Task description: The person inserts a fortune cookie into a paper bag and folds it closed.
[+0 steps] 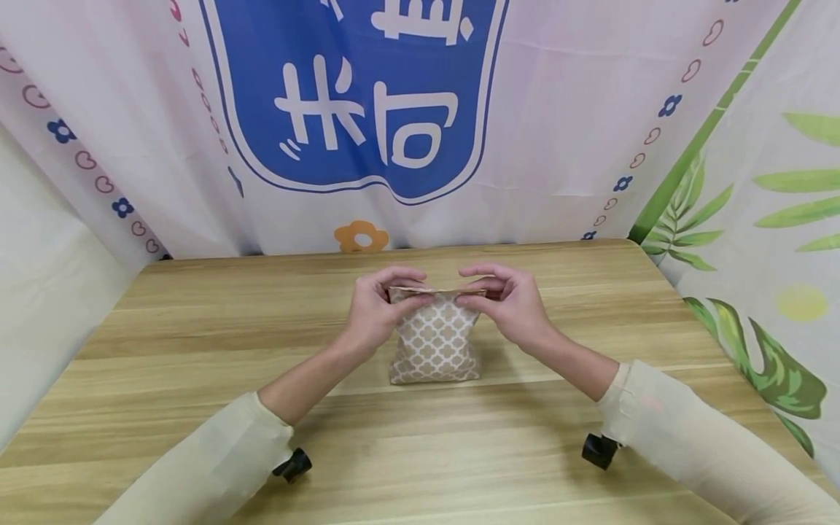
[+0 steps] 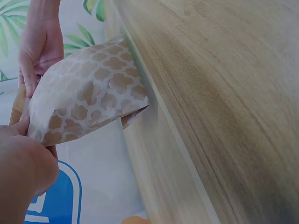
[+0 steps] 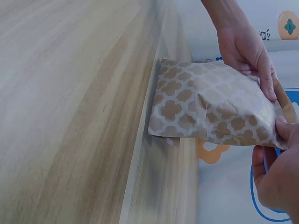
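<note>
A tan paper bag (image 1: 436, 343) with a white lattice pattern stands upright on the wooden table, its body bulging. My left hand (image 1: 377, 310) pinches the top edge at the left corner, thumb on the near face and fingers behind. At the right corner my right hand (image 1: 515, 302) pinches the same edge in a mirrored way. A plain brown strip along the top (image 3: 283, 100) shows between the hands in the right wrist view. In the left wrist view the bag's bottom (image 2: 135, 86) rests on the table. Whatever is inside the bag is hidden.
The wooden table (image 1: 197, 350) reaches back to a printed curtain (image 1: 558, 146) with a blue sign. Another leaf-patterned curtain (image 1: 774, 292) hangs along the right side. Black wrist-mounted devices (image 1: 294, 464) sit under both pale sleeves (image 1: 210, 459).
</note>
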The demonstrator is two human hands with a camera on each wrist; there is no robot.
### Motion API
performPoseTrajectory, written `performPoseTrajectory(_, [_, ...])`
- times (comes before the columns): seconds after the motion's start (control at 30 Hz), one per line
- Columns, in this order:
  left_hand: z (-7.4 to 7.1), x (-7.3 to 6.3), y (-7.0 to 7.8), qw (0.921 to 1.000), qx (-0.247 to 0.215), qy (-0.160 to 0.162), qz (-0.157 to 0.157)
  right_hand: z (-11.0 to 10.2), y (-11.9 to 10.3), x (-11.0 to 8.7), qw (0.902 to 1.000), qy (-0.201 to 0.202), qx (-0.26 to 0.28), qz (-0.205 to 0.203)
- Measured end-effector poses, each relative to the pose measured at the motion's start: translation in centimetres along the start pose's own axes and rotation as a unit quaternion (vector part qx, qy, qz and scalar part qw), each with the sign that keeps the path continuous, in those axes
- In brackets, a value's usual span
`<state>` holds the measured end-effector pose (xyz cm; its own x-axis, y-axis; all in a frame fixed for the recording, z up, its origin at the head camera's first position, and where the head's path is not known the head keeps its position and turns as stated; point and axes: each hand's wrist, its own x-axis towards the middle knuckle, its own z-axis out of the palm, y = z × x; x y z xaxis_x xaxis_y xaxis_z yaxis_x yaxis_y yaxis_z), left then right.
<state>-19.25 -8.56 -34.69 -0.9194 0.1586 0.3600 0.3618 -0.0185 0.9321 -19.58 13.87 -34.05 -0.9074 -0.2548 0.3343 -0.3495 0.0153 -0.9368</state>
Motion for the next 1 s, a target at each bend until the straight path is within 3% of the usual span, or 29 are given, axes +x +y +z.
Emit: performPoseTrajectory(1.0, [-1.1,-0.4,-0.3,0.9992,0.012,-0.033,-0.019,-0.5,0.4,-0.1,0.9990,0.008,-0.041,0.014])
